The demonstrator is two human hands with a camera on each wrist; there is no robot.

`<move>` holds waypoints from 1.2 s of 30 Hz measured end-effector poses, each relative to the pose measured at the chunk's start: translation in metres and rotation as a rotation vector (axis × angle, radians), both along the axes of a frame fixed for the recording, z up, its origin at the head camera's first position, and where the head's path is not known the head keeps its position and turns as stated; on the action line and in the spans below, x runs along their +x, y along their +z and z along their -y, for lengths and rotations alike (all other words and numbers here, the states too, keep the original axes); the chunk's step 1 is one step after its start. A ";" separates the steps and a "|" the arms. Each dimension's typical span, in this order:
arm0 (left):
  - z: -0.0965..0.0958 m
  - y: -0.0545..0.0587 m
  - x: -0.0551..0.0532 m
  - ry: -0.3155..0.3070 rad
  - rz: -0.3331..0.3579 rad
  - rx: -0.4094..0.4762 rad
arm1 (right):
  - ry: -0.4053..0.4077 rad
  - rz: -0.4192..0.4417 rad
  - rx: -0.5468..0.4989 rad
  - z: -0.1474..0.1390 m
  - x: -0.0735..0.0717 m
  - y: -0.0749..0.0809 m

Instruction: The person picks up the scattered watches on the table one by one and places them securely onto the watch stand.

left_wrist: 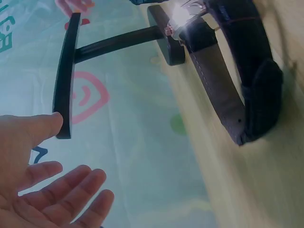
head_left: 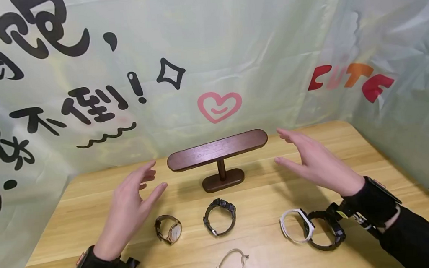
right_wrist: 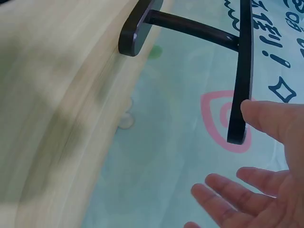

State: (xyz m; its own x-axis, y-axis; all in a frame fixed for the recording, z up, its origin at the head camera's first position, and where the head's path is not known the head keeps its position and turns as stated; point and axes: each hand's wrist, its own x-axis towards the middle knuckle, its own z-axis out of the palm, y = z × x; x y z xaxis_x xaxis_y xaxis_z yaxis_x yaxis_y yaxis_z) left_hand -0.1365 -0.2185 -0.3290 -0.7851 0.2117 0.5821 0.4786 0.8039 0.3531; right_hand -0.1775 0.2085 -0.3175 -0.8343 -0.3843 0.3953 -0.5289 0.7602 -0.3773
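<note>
Head view: left hand [head_left: 129,203] and right hand [head_left: 318,163], relaxed and empty, flank the stand [head_left: 217,149] while nearer watches [head_left: 224,204] lie on the table [head_left: 269,247], apparently none mounted yet.

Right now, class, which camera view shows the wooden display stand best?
The head view: the display stand appears whole, with nothing in front of it. The left wrist view shows it tipped sideways, with a watch overlapping its base. The right wrist view crops its base and bar at the top edge.
</note>
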 end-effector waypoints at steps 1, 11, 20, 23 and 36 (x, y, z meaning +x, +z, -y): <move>-0.001 -0.001 -0.003 -0.006 0.014 0.014 | 0.001 0.004 -0.011 0.002 -0.004 0.000; -0.013 -0.006 -0.016 -0.033 0.054 0.101 | 0.010 -0.015 -0.083 0.019 -0.021 -0.004; -0.020 -0.008 -0.023 -0.057 -0.005 0.145 | 0.001 -0.033 -0.096 0.022 -0.021 -0.003; -0.022 -0.008 -0.026 -0.054 -0.011 0.157 | -0.005 -0.045 -0.089 0.023 -0.020 -0.003; -0.023 -0.009 -0.032 -0.030 0.017 0.165 | -0.004 -0.069 -0.108 0.024 -0.011 -0.006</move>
State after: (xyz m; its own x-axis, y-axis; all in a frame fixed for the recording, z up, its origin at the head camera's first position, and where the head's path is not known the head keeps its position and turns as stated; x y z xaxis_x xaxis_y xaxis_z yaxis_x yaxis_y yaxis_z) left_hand -0.1682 -0.1959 -0.3379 -0.7898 0.1378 0.5977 0.4946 0.7194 0.4878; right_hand -0.1881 0.1849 -0.3238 -0.8053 -0.3329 0.4907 -0.5533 0.7194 -0.4200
